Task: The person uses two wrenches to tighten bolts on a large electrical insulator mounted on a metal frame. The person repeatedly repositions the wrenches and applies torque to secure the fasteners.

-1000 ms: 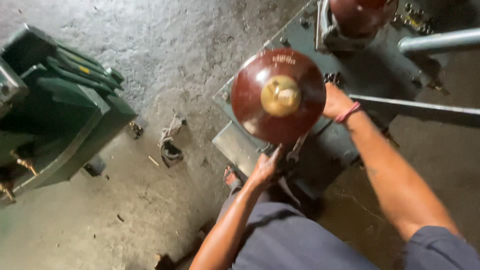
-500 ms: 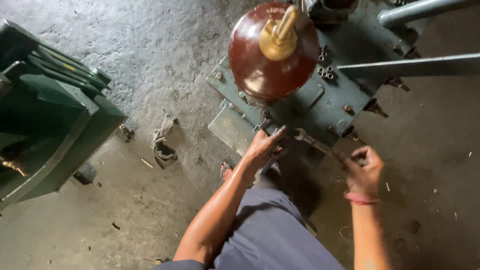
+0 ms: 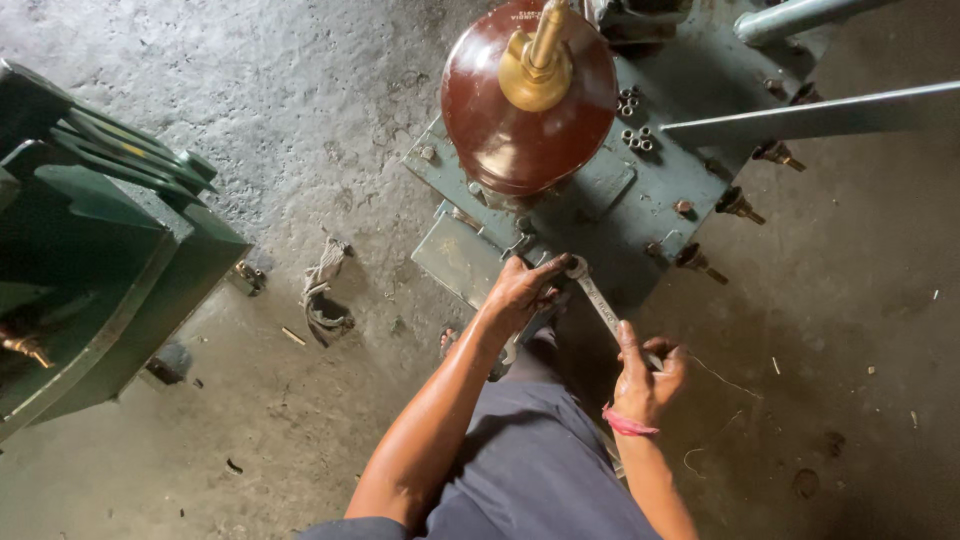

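While gripping a wrench (image 3: 603, 308), both hands at the cover plate's (image 3: 640, 215) edge.

Left arm stretched forward and bare to above the elbow, left hand (image 3: 520, 292) curled palm-down with fingers bent at the far end of a wrench. Right hand (image 3: 645, 372) closer in, fingers wrapped round the handle, thumb up along it, pink band at the wrist
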`<control>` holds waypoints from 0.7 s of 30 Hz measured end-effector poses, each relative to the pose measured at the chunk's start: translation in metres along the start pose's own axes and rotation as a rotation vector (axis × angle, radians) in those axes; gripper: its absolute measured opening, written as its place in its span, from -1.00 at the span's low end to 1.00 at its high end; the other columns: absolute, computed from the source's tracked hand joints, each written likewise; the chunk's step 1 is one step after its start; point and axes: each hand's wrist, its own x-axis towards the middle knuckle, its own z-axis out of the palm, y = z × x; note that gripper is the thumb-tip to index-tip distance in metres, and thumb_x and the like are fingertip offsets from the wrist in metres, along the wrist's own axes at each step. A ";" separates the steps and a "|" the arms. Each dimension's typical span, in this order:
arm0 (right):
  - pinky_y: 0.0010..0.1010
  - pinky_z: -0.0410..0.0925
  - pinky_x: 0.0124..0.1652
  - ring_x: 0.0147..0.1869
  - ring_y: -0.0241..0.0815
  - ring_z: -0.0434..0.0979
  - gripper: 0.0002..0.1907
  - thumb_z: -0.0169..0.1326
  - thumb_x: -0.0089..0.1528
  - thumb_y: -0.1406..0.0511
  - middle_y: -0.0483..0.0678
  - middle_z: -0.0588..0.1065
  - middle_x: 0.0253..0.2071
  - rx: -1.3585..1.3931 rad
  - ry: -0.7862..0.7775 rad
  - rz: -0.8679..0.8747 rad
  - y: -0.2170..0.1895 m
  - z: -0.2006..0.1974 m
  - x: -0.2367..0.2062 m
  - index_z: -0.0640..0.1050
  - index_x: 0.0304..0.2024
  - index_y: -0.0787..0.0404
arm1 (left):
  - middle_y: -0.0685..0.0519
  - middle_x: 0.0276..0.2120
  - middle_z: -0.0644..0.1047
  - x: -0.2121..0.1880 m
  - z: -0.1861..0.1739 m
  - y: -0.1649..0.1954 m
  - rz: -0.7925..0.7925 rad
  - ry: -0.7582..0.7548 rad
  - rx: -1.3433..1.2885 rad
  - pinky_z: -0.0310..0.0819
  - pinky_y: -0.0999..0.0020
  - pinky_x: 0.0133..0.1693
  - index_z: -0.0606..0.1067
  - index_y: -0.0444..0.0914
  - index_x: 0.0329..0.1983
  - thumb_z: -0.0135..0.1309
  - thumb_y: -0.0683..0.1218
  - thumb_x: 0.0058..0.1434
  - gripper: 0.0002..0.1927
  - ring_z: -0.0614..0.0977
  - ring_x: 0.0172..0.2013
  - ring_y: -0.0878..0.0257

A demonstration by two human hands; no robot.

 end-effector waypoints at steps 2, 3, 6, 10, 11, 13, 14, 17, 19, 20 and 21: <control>-0.50 0.29 -0.38 -0.45 -0.33 0.37 -0.59 0.41 0.20 0.30 -0.13 0.35 -0.44 -0.141 0.008 -0.036 -0.002 0.001 0.003 0.35 -0.34 0.19 | 0.12 -0.58 0.48 -0.002 0.002 0.003 -0.012 0.001 0.006 0.35 0.44 -0.64 0.55 -0.28 -0.39 0.30 -0.04 0.17 -0.77 0.43 -0.68 0.38; -0.50 0.29 -0.37 -0.45 -0.33 0.37 -0.61 0.40 0.22 0.30 -0.11 0.35 -0.44 -0.211 0.012 -0.055 -0.002 0.002 0.004 0.37 -0.34 0.20 | 0.11 -0.59 0.47 -0.002 0.003 0.004 0.001 -0.019 0.029 0.29 0.46 -0.65 0.54 -0.30 -0.41 0.32 -0.04 0.18 -0.75 0.42 -0.68 0.37; -0.50 0.28 -0.40 -0.45 -0.34 0.36 -0.57 0.39 0.20 0.30 -0.14 0.33 -0.41 -0.127 0.006 -0.026 -0.005 0.004 0.004 0.31 -0.33 0.19 | 0.13 -0.59 0.48 -0.003 0.005 0.006 0.015 -0.018 0.081 0.20 0.49 -0.64 0.56 -0.28 -0.40 0.33 -0.05 0.17 -0.78 0.43 -0.67 0.40; -0.50 0.27 -0.38 -0.44 -0.35 0.37 -0.63 0.35 0.22 0.27 -0.15 0.38 -0.45 -0.136 -0.019 0.026 -0.007 0.006 0.007 0.35 -0.32 0.17 | 0.18 -0.64 0.43 -0.002 0.005 0.004 0.059 -0.036 0.026 0.13 0.49 -0.65 0.61 -0.26 -0.37 0.31 -0.07 0.12 -0.84 0.36 -0.70 0.43; -0.50 0.28 -0.39 -0.44 -0.36 0.37 -0.65 0.34 0.22 0.26 -0.17 0.39 -0.44 -0.147 -0.025 0.000 -0.007 0.006 0.014 0.37 -0.33 0.16 | 0.16 -0.65 0.42 -0.002 0.005 0.002 0.062 -0.015 0.072 0.13 0.47 -0.66 0.57 -0.27 -0.40 0.32 -0.04 0.15 -0.79 0.36 -0.71 0.41; -0.49 0.26 -0.36 -0.41 -0.36 0.31 -0.66 0.29 0.30 0.21 -0.17 0.35 -0.42 -0.235 -0.006 -0.077 -0.004 0.004 0.036 0.38 -0.34 0.16 | 0.14 -0.67 0.40 0.002 0.004 -0.003 0.075 0.023 0.167 0.12 0.42 -0.67 0.50 -0.28 -0.46 0.33 0.02 0.22 -0.66 0.35 -0.72 0.37; -0.48 0.22 -0.33 -0.36 -0.36 0.26 -0.63 0.26 0.38 0.17 -0.16 0.31 -0.40 -0.312 0.016 -0.125 -0.003 0.004 0.054 0.38 -0.34 0.17 | 0.14 -0.67 0.39 0.004 0.003 -0.006 0.076 0.028 0.159 0.09 0.43 -0.68 0.49 -0.25 -0.45 0.28 0.10 0.22 -0.64 0.34 -0.73 0.37; -0.48 0.18 -0.37 -0.40 -0.36 0.23 -0.51 0.04 0.51 0.00 -0.18 0.27 -0.43 -0.235 -0.026 -0.143 0.003 0.012 0.119 0.36 -0.39 0.15 | 0.12 -0.70 0.36 0.012 0.003 -0.018 0.054 0.093 0.136 0.08 0.41 -0.71 0.45 -0.19 -0.44 0.13 0.29 0.23 -0.53 0.33 -0.75 0.34; -0.46 0.14 -0.46 -0.50 -0.35 0.21 -0.44 -0.10 0.51 -0.09 -0.19 0.27 -0.50 -0.135 -0.075 -0.074 0.003 0.027 0.162 0.36 -0.42 0.14 | 0.07 -0.71 0.33 0.020 0.002 -0.023 -0.008 0.199 0.113 0.19 0.34 -0.69 0.37 -0.18 -0.46 0.05 0.38 0.24 -0.43 0.37 -0.75 0.27; -0.45 0.10 -0.51 -0.55 -0.34 0.19 -0.42 -0.15 0.49 -0.11 -0.18 0.27 -0.55 -0.111 -0.101 -0.014 0.002 0.039 0.182 0.36 -0.43 0.13 | 0.06 -0.72 0.34 0.022 0.000 -0.025 -0.014 0.199 0.141 0.18 0.34 -0.70 0.34 -0.20 -0.48 0.04 0.40 0.25 -0.40 0.37 -0.75 0.27; -0.43 0.06 -0.56 -0.61 -0.33 0.17 -0.40 -0.19 0.48 -0.13 -0.18 0.26 -0.60 -0.085 -0.127 0.046 -0.001 0.054 0.199 0.37 -0.45 0.13 | 0.05 -0.72 0.34 0.025 -0.001 -0.026 -0.019 0.200 0.171 0.17 0.34 -0.70 0.32 -0.22 -0.49 0.03 0.42 0.26 -0.36 0.37 -0.75 0.27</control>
